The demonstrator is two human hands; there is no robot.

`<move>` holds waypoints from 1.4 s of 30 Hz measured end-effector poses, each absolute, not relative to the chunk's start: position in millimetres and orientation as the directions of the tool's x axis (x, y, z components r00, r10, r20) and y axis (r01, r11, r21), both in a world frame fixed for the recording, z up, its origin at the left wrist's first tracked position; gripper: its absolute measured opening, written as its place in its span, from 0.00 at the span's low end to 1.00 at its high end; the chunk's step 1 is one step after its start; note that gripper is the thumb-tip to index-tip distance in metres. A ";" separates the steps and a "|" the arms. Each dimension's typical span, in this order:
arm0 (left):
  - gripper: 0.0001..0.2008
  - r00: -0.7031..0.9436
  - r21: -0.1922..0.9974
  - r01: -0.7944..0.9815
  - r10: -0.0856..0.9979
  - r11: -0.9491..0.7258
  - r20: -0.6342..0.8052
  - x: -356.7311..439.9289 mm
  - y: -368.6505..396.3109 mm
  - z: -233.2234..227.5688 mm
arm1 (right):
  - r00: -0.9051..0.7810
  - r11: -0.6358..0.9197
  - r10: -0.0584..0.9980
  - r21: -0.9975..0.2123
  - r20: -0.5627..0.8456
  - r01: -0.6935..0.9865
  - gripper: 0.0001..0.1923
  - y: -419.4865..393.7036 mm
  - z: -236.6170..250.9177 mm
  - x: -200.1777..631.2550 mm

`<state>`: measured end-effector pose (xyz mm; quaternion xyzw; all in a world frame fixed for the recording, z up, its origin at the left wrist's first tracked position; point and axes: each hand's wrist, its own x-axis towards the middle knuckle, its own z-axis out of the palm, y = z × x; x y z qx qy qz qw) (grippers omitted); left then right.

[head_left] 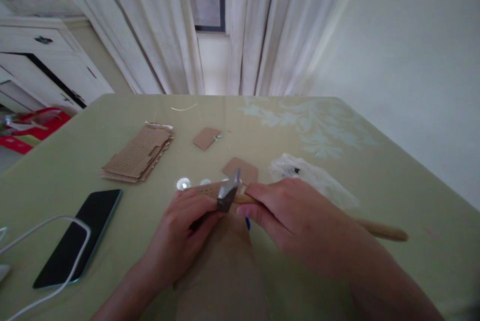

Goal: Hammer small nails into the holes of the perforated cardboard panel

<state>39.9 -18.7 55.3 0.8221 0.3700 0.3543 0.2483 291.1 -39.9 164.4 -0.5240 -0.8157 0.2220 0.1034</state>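
Nearest the camera, a broad tan sheet of plain cardboard lies flat on the table between the person's forearms, its surface smooth and matte. Above it the left hand presses down with curled fingers on a small perforated cardboard piece, brown and dotted with rows of tiny holes. The right hand is clenched around the pale wooden handle of a small hammer; the handle runs out toward three o'clock, rounded at its end, while the dull grey metal head sits just at the left fingertips, resting on or just above the perforated piece, though blur makes contact hard to judge. A sliver of something blue shows under the right hand.

At twelve o'clock from the hammer head lies a small plain cardboard rectangle, and farther back another cardboard scrap. Two or three small shiny discs sit just left of the perforated piece. At ten o'clock a stack of perforated cardboard panels rests, edges notched. At two o'clock a crumpled clear plastic bag lies wrinkled and glossy. At eight o'clock a dark smartphone lies face up, a white cable looping across it. The tabletop is olive green with a pale leaf pattern.
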 end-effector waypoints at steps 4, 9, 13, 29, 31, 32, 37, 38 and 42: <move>0.06 0.450 0.667 0.424 0.782 -0.612 0.431 40.0 -18.8 52.8 | -0.360 0.300 0.933 -0.560 0.004 0.772 0.14 -39.4 165.8 291.7; 0.09 0.430 0.680 0.446 0.806 -0.582 0.408 39.1 -19.3 49.7 | -0.422 0.336 0.900 -0.438 -0.111 0.834 0.15 -37.8 162.9 290.7; 0.09 0.446 0.675 0.456 0.805 -0.580 0.391 37.9 -20.5 51.8 | -0.389 0.318 0.918 -0.443 -0.077 0.838 0.16 -35.2 160.2 288.5; 0.31 0.379 0.693 0.520 0.862 -0.499 0.337 37.9 -21.8 46.4 | -0.484 0.407 0.864 -0.375 -0.140 0.833 0.18 -29.5 151.3 287.6; 0.33 0.383 0.696 0.520 0.864 -0.495 0.328 37.5 -21.9 45.8 | -0.516 0.443 0.844 -0.356 -0.142 0.823 0.18 -27.7 149.5 287.2; 0.32 0.386 0.700 0.520 0.866 -0.489 0.318 37.6 -21.9 45.8 | -0.504 0.429 0.853 -0.372 -0.131 0.823 0.18 -27.4 150.4 287.6; 0.30 0.379 0.724 0.490 0.867 -0.485 0.324 40.5 -22.7 47.9 | -0.456 0.368 0.883 -0.433 -0.115 0.823 0.15 -29.2 155.5 290.6; 0.29 0.377 0.728 0.479 0.864 -0.489 0.333 41.2 -23.0 48.2 | -0.484 0.400 0.867 -0.413 -0.119 0.818 0.16 -29.2 154.5 290.7; 0.19 0.314 0.750 0.463 0.878 -0.473 0.361 41.6 -20.8 46.6 | -0.506 0.412 0.856 -0.448 -0.109 0.793 0.13 -25.3 152.4 291.6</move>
